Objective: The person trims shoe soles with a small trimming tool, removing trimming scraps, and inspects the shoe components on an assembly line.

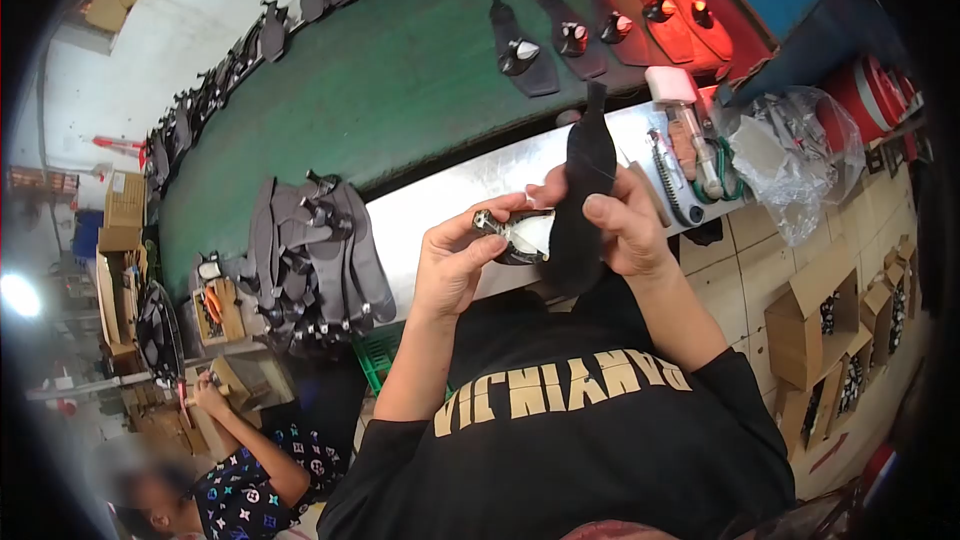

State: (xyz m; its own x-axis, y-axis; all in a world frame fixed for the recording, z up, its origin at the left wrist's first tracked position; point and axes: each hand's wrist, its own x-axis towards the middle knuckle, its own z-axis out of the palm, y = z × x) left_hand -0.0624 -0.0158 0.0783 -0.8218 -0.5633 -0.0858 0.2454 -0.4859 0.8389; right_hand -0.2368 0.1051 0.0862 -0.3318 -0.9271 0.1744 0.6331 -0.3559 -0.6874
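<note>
My left hand (465, 255) pinches a glossy dark shoe heel (533, 232) between thumb and fingers, its pale hollowed top turned to the right. My right hand (632, 220) grips a black shoe sole (585, 195), which stands on end with its narrow tip up and its broad end blurred. Heel and sole overlap in this view, side by side above the metal ledge (420, 225). On the green belt (420, 90) beyond lies a row of soles (525, 55), with heels standing on them.
Stacked dark soles (320, 250) lie left of the ledge. Tools, a white-headed brush (672, 88) and a plastic bag (790, 145) crowd the right end. Cardboard boxes (812, 325) stand on the floor at right. Another person (260, 480) works at lower left.
</note>
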